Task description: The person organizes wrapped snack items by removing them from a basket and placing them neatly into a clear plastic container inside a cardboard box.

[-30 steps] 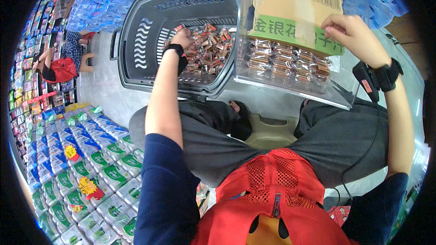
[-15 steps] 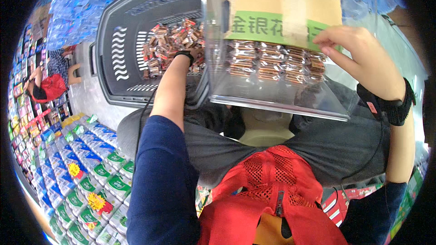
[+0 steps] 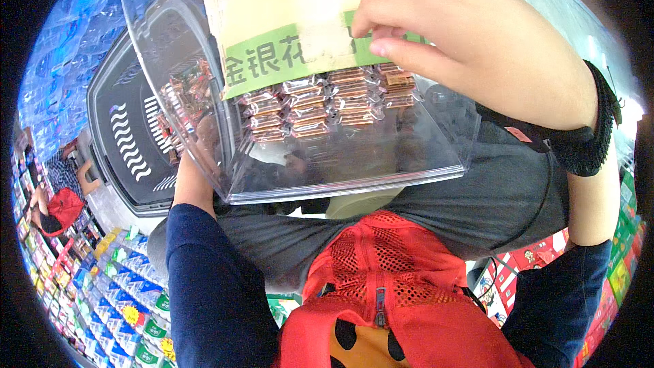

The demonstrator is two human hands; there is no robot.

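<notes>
A clear plastic box (image 3: 422, 174) stands tilted in front of my lap. Inside it, small brown bars in clear wrappers (image 3: 310, 109) are stacked in several rows. Above these rows lies a tan package panel with a green band (image 3: 272, 7). My right hand (image 3: 422, 31) is over the panel's green band, its fingers loosely curled and the thumb a little apart, with nothing visible in them. Through the box's clear side, my left hand (image 3: 212, 135) shows only faintly, by the loose wrapped bars (image 3: 178, 99) in a dark grey basket (image 3: 112, 123); its fingers are hidden.
Shrink-wrapped blue packs (image 3: 54, 88) are stacked behind the basket. At left, a person in a red vest (image 3: 65, 211) is beside full shelves. Green, blue and white packs (image 3: 146, 303) stand low at left, and red cartons (image 3: 538, 255) at lower right.
My view has shifted, so the box, the panel and the basket appear farther left. My right hand looks larger and nearer. My left hand is now seen behind the box's clear side.
</notes>
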